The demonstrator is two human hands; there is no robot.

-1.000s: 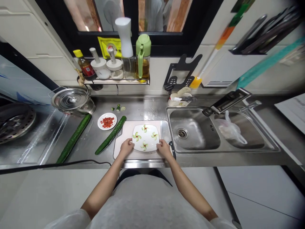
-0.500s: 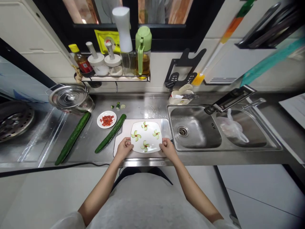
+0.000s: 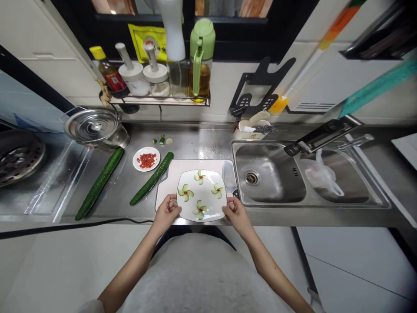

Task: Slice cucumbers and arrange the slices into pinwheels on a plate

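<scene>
A square white plate [image 3: 202, 208] carries several pinwheel flowers of cucumber slices with red centres. My left hand [image 3: 167, 213] grips its left edge and my right hand [image 3: 236, 213] grips its right edge, fingers closed on the rim. The plate is over the near end of a pale cutting board [image 3: 166, 187], reaching past the counter's front edge. A knife blade [image 3: 229, 175] lies along the board's right side.
Two whole cucumbers [image 3: 99, 184] [image 3: 152, 178] lie left of the board, by a small dish of red bits [image 3: 146, 159] and cucumber ends [image 3: 161, 140]. A lidded pot [image 3: 93, 127] stands at the left. A double sink [image 3: 270, 177] is on the right; bottles fill a wall rack [image 3: 163, 101].
Both hands have drawn the plate toward me, from the middle of the board to the counter's front edge. The camera has tipped down a little.
</scene>
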